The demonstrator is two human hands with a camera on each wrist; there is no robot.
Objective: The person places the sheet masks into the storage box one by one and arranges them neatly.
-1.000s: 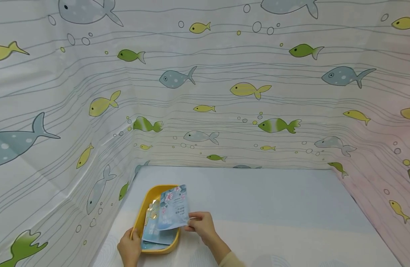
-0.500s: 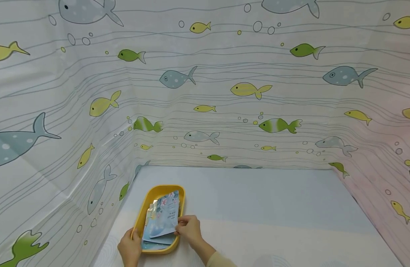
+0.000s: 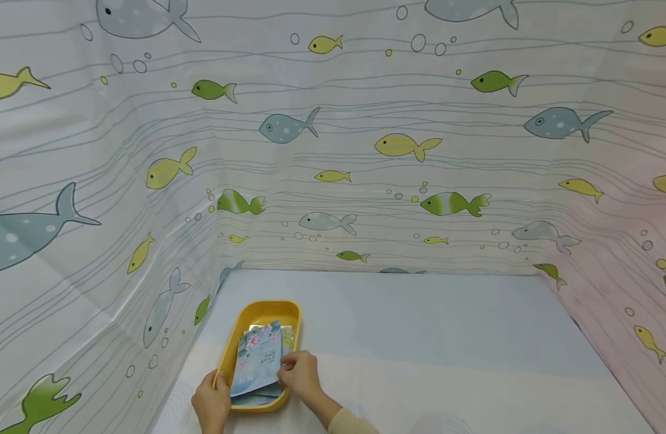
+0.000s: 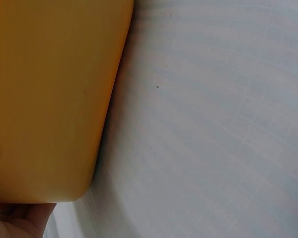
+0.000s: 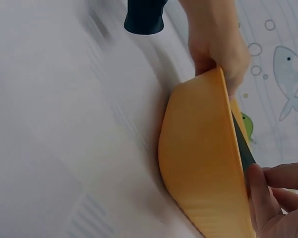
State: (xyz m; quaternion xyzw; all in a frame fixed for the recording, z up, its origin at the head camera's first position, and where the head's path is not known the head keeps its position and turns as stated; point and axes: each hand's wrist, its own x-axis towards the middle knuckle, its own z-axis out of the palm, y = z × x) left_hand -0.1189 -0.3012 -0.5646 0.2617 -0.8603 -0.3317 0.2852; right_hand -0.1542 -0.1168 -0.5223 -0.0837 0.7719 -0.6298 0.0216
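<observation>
A yellow oval-ended tray [image 3: 267, 308] stands on the pale tabletop, left of centre. My left hand [image 3: 212, 402] grips its near left wall; the left wrist view catches only a few of those fingers [image 4: 37, 215] under the tray's outer wall [image 4: 54, 99]. With my right hand [image 3: 300, 375] I pinch the right edge of a blue flowered sachet [image 3: 257, 361], flat and thin, which lies slightly tilted over other packets [image 3: 262, 398] inside the tray. In the right wrist view, thumb and finger [image 5: 260, 191] hold the sachet's dark edge [image 5: 244, 148] at the rim.
Fish-patterned sheeting [image 3: 365, 181] rises as walls at the back and on both sides. The left wall stands close to the tray. Tabletop [image 3: 446, 337] stretches to the right. A dark rounded object [image 5: 145, 17] shows near the left wrist in the right wrist view.
My right hand has moved left and slightly down with the flowered sachet, from above the tray's right rim to over the packets inside. The left hand keeps its grip on the tray.
</observation>
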